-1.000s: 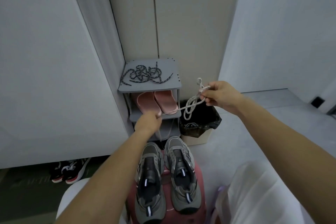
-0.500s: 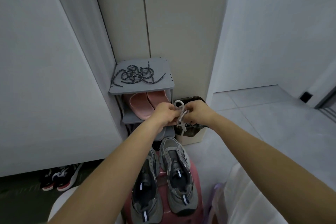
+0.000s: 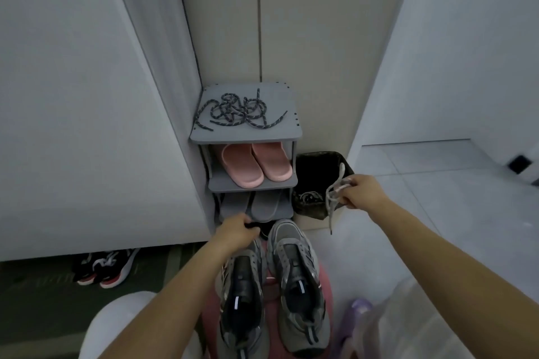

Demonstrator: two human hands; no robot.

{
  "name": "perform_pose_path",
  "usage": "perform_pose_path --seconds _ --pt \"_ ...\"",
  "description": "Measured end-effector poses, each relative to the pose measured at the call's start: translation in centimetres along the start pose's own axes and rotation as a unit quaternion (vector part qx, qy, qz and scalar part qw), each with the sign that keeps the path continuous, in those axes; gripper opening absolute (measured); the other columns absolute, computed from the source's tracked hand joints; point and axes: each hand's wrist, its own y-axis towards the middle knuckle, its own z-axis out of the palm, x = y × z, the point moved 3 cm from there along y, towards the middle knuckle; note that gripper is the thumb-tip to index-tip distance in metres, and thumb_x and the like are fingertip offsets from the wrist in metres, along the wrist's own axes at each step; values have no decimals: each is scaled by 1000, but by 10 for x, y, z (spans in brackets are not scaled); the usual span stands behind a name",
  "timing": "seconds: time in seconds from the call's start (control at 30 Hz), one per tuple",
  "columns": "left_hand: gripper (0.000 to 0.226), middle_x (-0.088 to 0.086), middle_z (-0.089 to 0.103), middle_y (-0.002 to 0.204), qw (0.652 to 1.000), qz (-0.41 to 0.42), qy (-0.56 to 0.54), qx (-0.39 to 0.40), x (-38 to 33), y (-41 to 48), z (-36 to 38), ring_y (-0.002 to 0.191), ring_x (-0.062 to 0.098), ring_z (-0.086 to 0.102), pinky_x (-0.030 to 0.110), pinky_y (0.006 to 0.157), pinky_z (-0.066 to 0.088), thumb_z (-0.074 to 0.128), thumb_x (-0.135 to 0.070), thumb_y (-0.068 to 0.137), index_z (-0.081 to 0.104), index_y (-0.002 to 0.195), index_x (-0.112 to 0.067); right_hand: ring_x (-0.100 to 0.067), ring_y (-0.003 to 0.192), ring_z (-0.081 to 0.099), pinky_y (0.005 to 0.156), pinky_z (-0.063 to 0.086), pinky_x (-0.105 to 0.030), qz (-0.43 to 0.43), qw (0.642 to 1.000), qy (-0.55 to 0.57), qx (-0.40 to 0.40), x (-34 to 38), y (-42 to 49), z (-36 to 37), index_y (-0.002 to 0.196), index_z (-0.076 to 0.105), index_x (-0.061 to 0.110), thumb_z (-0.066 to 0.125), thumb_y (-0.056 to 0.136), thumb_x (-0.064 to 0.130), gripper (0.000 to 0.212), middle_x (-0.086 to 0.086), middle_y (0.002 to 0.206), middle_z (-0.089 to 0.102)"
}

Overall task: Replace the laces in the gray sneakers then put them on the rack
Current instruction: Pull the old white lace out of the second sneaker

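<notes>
My right hand (image 3: pixel 360 192) clutches the bunched pale lace (image 3: pixel 332 204); left hand (image 3: pixel 237 232) curled at the nearest gray sneaker (image 3: pixel 243 297) toe, can't tell its grip.

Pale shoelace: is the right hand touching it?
Touching. The head view shows the right hand with its fingers curled round the pale shoelace, and the lace's loose end dangles below the hand.

Matt rack (image 3: pixel 280 128), woven cord laces (image 3: pixel 236 110)

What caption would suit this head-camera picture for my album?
Right hand holds a pale lace by the bin; left hand near the gray sneakers.
</notes>
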Motion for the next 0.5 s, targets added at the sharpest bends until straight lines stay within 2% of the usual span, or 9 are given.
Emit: perform_pose_path --seconds 0.1,0.23,0.27,0.37,0.5 --pt "53 8 46 141 999 -29 -2 41 33 -2 13 127 21 47 27 103 37 58 -33 91 43 137 -10 -17 55 54 48 46 -22 16 1000 13 -19 7 28 -5 78 61 7 53 86 -5 15 -13 68 57" --pt "57 7 42 144 996 -47 -46 58 48 -5 19 130 18 43 23 104 33 58 -35 91 41 139 -9 -22 63 57 56 51 -28 -7 999 -6 -52 41 74 -17 82 63 4 62 84 5 3 -17 78 61" --pt "57 7 43 144 996 -52 -52 57 50 -5 19 130 18 43 22 103 33 58 -36 91 41 138 -9 -25 68 60 61 54 -31 -15 998 -21 -50 51 83 -20 86 64 4 64 84 10 7 -17 83 63" --pt "52 7 46 140 996 -57 -56 46 51 -5 18 127 17 46 22 101 35 57 -36 92 46 135 -9 -33 98 64 91 52 -43 -12 996 -82 -25 54 113 -24 111 60 1 72 76 31 48 -18 109 65" --pt "43 5 53 127 995 -56 -55 54 49 -6 13 113 16 54 24 92 42 56 -36 92 52 128 -11 -36 108 59 97 48 -47 -9 996 -91 -6 49 100 -20 131 47 4 66 83 26 56 -21 122 59"
